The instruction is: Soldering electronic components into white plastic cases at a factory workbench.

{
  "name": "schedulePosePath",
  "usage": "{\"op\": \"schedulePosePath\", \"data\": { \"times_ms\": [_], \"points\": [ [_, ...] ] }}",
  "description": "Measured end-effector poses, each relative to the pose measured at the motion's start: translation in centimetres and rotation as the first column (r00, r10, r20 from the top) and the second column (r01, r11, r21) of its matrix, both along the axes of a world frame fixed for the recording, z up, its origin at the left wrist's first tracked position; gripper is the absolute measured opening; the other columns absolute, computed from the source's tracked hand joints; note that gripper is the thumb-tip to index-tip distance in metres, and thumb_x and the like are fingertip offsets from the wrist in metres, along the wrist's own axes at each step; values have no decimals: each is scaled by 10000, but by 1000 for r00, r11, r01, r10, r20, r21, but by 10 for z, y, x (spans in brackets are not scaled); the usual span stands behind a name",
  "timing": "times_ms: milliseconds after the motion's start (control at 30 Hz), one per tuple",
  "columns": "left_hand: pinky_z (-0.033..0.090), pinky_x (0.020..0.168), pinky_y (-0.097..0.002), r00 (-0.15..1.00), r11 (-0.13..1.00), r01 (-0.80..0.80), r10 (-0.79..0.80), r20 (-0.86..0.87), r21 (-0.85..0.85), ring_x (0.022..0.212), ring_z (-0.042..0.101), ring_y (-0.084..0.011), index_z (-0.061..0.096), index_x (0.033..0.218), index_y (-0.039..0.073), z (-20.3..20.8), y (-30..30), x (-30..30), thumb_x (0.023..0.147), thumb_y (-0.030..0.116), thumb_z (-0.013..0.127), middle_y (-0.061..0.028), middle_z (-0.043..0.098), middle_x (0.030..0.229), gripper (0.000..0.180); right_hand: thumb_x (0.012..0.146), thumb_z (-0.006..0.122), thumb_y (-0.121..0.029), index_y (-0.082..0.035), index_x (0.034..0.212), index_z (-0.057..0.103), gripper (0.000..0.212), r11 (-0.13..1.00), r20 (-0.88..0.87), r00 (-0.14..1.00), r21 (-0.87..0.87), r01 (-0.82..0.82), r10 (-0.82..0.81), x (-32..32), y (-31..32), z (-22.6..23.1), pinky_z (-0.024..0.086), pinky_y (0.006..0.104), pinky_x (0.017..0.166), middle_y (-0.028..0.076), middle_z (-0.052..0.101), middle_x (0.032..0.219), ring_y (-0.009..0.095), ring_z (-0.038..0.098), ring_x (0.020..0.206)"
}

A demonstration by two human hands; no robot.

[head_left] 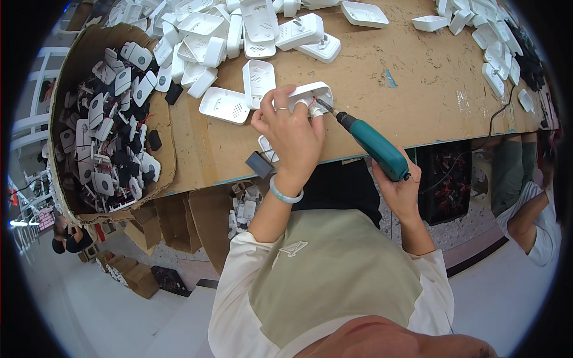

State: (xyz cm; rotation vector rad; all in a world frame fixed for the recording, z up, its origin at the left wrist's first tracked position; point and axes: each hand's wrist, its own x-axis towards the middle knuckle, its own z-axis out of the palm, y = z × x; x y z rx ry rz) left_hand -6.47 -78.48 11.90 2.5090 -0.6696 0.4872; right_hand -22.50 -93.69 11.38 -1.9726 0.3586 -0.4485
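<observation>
While the white plastic housing (311,95) sits on the brown workbench (418,77) near its front edge, left hand (292,134) clamps it from the near side, fingers (285,98) curled over its left end, taped fingertips pressed on the shell. Thin red wires show at the opening, just beside the driver tip. Right hand (401,185) is closed around the grip of a teal electric screwdriver (376,149); the bit is angled up-left and its tip meets the housing's open side. Tool body hangs past the bench edge. A pale green bangle (285,194) sits on the left wrist, ring on one finger. Just left of the housing: two more white shells (239,95) lying open side up, touching each other. A small dark grey block (259,163) rests at the bench edge below the left hand. Farther back, a heap of white shells (239,30) covers the bench top; another row (495,48) runs along the right end. Far left, a cardboard box (164,137) holds mixed white and black parts. Another person's arm (531,221) shows at right, well apart.
</observation>
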Motion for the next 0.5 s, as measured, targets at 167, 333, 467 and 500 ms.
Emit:
{"op": "schedulePosePath", "data": {
  "times_ms": [167, 333, 467, 500],
  "points": [
    [272, 984, -524, 1000, 1000, -1, 1, -10, 11, 1213, 450, -343, 690, 721, -20, 0, 0, 0, 679, 115, 734, -135, 592, 1229, 148, 822, 720, 38, 35, 1017, 664, 203, 997, -36, 999, 74, 33, -31, -10, 3, 10, 496, 260, 708, 112, 677, 872, 153, 635, 752],
    [273, 985, -522, 1000, 1000, 0, 0, -8, 17, 1216, 447, -344, 702, 735, -22, 2, -1, 0, 679, 115, 731, -135, 590, 1226, 151, 840, 741, 19, 33, 995, 702, 161, 977, 33, 987, 146, 153, -160, -26, 3, 3, 502, 240, 699, 53, 701, 869, 89, 636, 758],
    [274, 994, -526, 1000, 999, 8, -7, -11, 46, 1217, 443, -351, 707, 746, -30, 3, -1, 0, 683, 119, 730, -146, 578, 1234, 163, 836, 755, 13, 29, 990, 720, 158, 949, -8, 968, 196, 248, -251, -36, 5, 3, 506, 244, 689, 43, 716, 853, 87, 641, 737],
    [274, 994, -526, 1000, 999, 10, -10, -9, 47, 1217, 443, -351, 707, 746, -30, 5, -1, 0, 683, 119, 730, -146, 578, 1234, 163, 836, 756, 10, 28, 996, 722, 164, 942, -9, 965, 214, 259, -264, -37, 5, 5, 509, 245, 688, 43, 723, 852, 88, 645, 731]
  ]
}}
